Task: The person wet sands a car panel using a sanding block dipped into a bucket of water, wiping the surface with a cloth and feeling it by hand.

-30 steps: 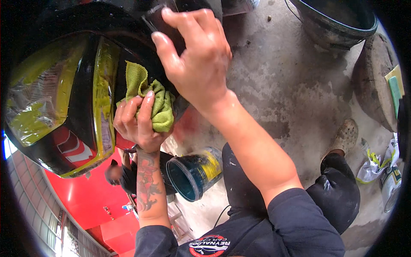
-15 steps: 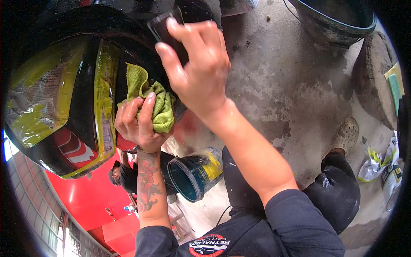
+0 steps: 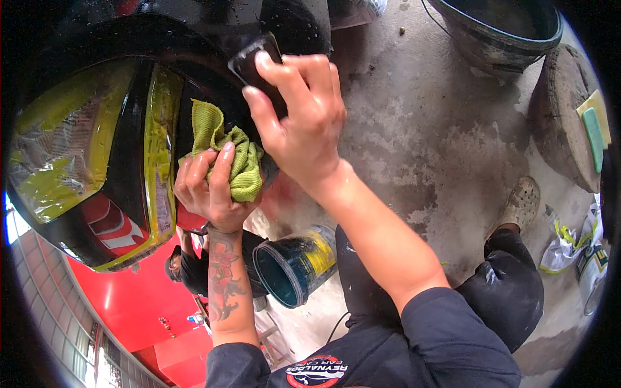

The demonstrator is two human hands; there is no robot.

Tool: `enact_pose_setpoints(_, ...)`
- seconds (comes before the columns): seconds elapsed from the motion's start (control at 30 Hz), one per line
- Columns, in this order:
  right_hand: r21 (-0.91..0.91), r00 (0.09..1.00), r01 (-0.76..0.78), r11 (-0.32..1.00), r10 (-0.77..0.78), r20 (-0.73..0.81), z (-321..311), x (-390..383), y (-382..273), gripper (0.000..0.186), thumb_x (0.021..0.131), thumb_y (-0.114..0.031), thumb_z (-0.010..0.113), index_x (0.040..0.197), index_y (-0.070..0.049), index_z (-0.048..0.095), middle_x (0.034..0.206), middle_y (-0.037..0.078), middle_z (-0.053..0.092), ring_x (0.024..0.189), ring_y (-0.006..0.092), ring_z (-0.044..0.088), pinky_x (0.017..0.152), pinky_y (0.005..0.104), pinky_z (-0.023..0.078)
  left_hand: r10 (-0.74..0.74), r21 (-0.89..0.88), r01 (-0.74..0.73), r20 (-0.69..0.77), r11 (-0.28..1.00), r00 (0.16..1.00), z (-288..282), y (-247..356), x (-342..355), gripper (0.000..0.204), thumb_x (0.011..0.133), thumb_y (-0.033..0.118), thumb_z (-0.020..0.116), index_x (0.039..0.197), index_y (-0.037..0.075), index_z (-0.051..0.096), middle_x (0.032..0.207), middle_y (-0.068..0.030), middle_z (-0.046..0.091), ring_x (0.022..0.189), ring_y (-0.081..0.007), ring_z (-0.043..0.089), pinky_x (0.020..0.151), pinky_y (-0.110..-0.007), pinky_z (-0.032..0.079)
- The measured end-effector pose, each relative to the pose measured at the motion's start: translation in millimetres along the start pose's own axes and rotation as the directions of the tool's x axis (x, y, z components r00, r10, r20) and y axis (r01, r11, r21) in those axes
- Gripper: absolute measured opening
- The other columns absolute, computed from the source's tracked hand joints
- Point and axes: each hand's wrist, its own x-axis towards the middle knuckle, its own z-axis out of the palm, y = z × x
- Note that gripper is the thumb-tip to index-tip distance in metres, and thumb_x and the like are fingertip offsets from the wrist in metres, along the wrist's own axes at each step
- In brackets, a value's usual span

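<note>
My right hand [image 3: 304, 113] grips a flat black block [image 3: 266, 81] between thumb and fingers, pressed against the wet black car panel [image 3: 213, 39]. Its underside is hidden. Bunched in my left hand [image 3: 210, 184] is a yellow-green microfibre cloth [image 3: 242, 161], its upper corner lying on the bodywork. Left of the cloth, a headlight [image 3: 65, 142] is covered with yellow tape and clear film. More yellow tape [image 3: 158, 155] runs down the strip beside it. Water drops dot the dark paint.
A dark blue bucket [image 3: 281, 275] stands behind my left forearm, near a crouching person in dark clothes [image 3: 194, 265]. At the far right are a large black tub [image 3: 498, 48], a round wooden stump [image 3: 559, 123] with a green pad [image 3: 593, 137], and plastic bags [image 3: 569, 246]. The concrete floor [image 3: 420, 142] is stained.
My right hand and the black block have slid a little toward me along the panel. My left hand stays in place with the cloth.
</note>
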Motion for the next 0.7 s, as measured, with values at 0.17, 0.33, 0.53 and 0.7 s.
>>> enact_pose_setpoints(0.17,-0.027,0.983,0.029,0.999,-0.024,0.182,-5,63,10,0.036,0.093,-0.017,0.071,0.127,-0.009,0.061,0.103,0.015,0.064,0.092,0.0344,0.064,0.082,0.0434,0.055,0.015,-0.035,-0.015,-0.016,0.999,1.0,2,2,4,0.047,0.078,0.035,0.083,0.119,0.013,0.074,0.114,-0.0069,0.061,0.108,-0.031,0.058,0.096,-0.045,0.047)
enact_pose_setpoints(0.33,-0.124,0.947,-0.192,0.974,0.217,0.238,-49,36,25,0.085,0.091,-0.019,0.074,0.163,-0.018,0.029,0.111,0.02,0.061,0.095,0.0366,0.064,0.086,0.0477,0.055,0.042,-0.032,-0.041,0.018,0.999,0.999,-1,1,3,0.053,0.076,0.03,0.085,0.123,0.01,0.071,0.114,-0.0102,0.061,0.107,-0.0317,0.057,0.095,-0.046,0.046)
enact_pose_setpoints(0.53,-0.245,0.907,-0.028,0.969,0.127,0.401,-52,7,-1,0.075,0.081,-0.016,0.071,0.151,-0.033,0.051,0.105,0.017,0.049,0.093,0.0363,0.058,0.071,0.047,0.059,0.039,-0.027,-0.039,0.012,0.999,0.999,-1,3,7,0.053,0.077,0.03,0.085,0.123,0.01,0.07,0.116,-0.0101,0.06,0.108,-0.0312,0.057,0.095,-0.045,0.045)
enact_pose_setpoints(0.7,-0.26,0.883,0.086,0.962,0.047,0.468,-43,17,-12,0.07,0.078,-0.018,0.074,0.145,-0.03,0.057,0.106,0.017,0.049,0.096,0.0355,0.057,0.071,0.0441,0.059,0.043,-0.027,-0.043,0.025,0.999,0.999,-1,3,7,0.054,0.077,0.031,0.086,0.124,0.01,0.069,0.116,-0.0103,0.06,0.108,-0.0313,0.057,0.096,-0.045,0.045)
